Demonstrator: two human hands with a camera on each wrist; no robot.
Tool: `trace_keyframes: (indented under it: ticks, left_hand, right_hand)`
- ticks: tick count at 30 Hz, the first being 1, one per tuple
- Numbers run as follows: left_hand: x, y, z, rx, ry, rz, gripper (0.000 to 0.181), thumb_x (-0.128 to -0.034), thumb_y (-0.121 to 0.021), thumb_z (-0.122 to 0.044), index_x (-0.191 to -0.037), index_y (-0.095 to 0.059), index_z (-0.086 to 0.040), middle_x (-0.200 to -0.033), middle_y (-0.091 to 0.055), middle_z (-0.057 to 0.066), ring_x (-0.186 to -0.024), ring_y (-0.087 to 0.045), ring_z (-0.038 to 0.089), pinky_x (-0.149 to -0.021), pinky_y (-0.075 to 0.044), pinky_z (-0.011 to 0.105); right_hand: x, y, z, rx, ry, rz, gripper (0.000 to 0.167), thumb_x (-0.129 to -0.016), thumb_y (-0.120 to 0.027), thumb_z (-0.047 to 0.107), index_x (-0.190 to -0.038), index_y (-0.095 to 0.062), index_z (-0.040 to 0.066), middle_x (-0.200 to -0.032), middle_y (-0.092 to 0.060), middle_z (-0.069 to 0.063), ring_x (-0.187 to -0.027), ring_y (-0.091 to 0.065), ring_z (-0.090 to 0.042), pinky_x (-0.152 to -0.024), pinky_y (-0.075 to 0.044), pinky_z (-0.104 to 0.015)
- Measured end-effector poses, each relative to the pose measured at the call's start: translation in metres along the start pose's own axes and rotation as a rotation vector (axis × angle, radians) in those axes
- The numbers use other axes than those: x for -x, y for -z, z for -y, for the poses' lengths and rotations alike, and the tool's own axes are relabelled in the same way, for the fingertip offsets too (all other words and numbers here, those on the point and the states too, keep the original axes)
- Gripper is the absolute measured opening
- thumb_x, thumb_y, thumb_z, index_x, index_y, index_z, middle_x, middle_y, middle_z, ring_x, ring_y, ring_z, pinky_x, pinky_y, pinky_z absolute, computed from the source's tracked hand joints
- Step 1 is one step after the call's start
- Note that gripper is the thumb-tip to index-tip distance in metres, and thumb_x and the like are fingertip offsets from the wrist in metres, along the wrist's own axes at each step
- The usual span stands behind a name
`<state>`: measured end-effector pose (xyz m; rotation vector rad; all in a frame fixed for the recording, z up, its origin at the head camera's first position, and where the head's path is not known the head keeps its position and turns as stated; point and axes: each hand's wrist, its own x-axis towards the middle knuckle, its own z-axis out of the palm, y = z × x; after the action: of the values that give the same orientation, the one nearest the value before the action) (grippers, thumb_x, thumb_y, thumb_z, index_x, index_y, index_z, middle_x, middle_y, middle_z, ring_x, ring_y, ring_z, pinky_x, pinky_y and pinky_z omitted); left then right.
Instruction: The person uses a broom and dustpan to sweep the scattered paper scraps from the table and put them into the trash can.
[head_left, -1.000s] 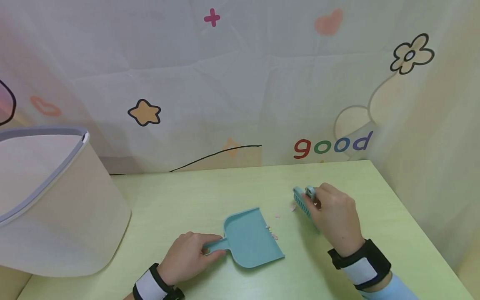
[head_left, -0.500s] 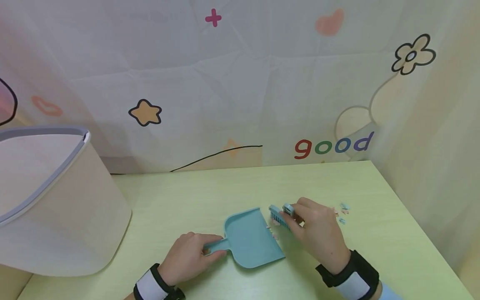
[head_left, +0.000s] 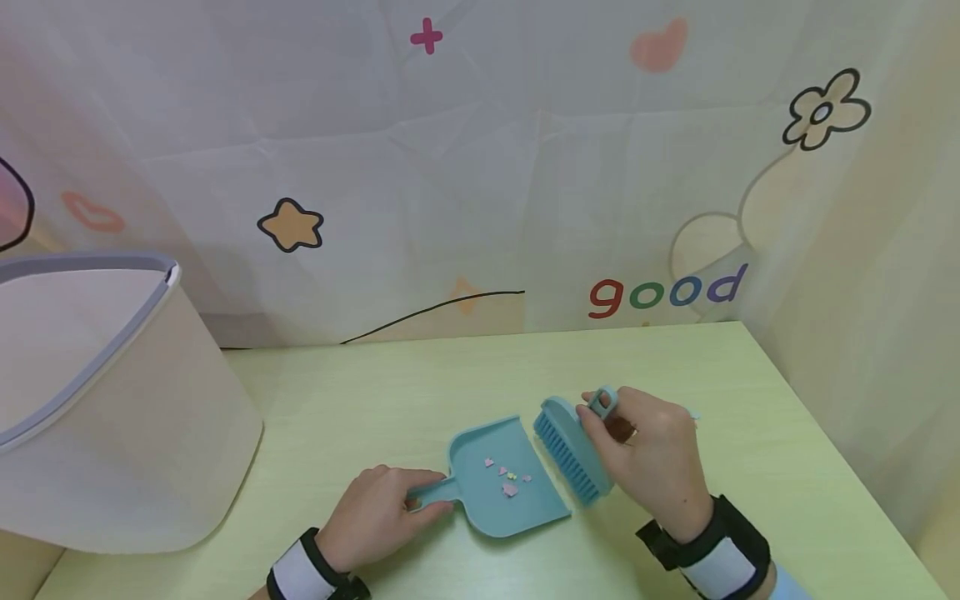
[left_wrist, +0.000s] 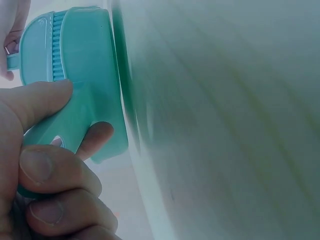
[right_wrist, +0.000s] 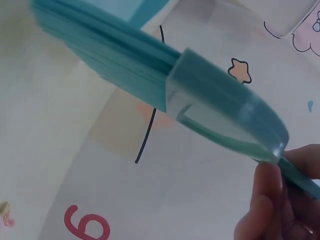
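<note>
My left hand (head_left: 381, 510) grips the short handle of a light blue dustpan (head_left: 491, 515), which lies on the table with its wide edge to the right. Several small pink and yellow scraps (head_left: 510, 490) sit in the pan. Just right of that edge, my right hand (head_left: 663, 458) pinches the handle of a matching small brush (head_left: 576, 446). The brush is tilted, so its bristles face the pan. In the right wrist view the brush (right_wrist: 225, 105) is seen from its end, its bristles pointing to the upper left. The left wrist view shows fingers wrapped round the dustpan handle (left_wrist: 62, 122).
A large white bin (head_left: 142, 417) with a grey-blue rim stands at the left. A blue scrap (head_left: 694, 415) peeks out behind my right hand. A printed cloth (head_left: 480, 167) hangs behind the table (head_left: 360, 392).
My right hand moves the brush left to the dustpan's edge, then tilts it up. Scraps that lay at the edge are now inside the pan. The left hand and dustpan stay put.
</note>
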<state>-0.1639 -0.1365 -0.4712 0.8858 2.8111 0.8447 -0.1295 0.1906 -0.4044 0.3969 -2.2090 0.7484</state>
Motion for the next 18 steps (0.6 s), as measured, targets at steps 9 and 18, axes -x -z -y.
trace_keyframes:
  ticks: [9,18]
  left_hand:
    - [-0.0002,0.0002,0.0004,0.013,-0.019,0.004,0.021,-0.0898,-0.080,-0.043,-0.107,-0.080,-0.032,-0.056,-0.029,-0.019,-0.050,-0.026,-0.005,-0.049,-0.021,0.019]
    - [-0.0017,0.0004,0.0000,0.016,-0.139,0.038,0.027,-0.0913,-0.078,-0.043,-0.113,-0.079,-0.028,-0.059,-0.030,-0.021,-0.053,-0.026,-0.007,-0.052,-0.025,0.015]
  right_hand:
    - [0.0007,-0.0054,-0.0050,-0.023,-0.030,-0.030,0.011,-0.080,-0.086,0.002,-0.086,-0.078,0.003,-0.081,-0.078,-0.006,-0.052,-0.059,0.000,-0.050,-0.047,-0.014]
    - [0.0019,-0.0094,-0.0091,-0.012,-0.046,-0.088,0.018,-0.081,-0.086,0.003,-0.097,-0.079,0.001,-0.086,-0.079,-0.009,-0.053,-0.066,-0.008,-0.053,-0.050,-0.015]
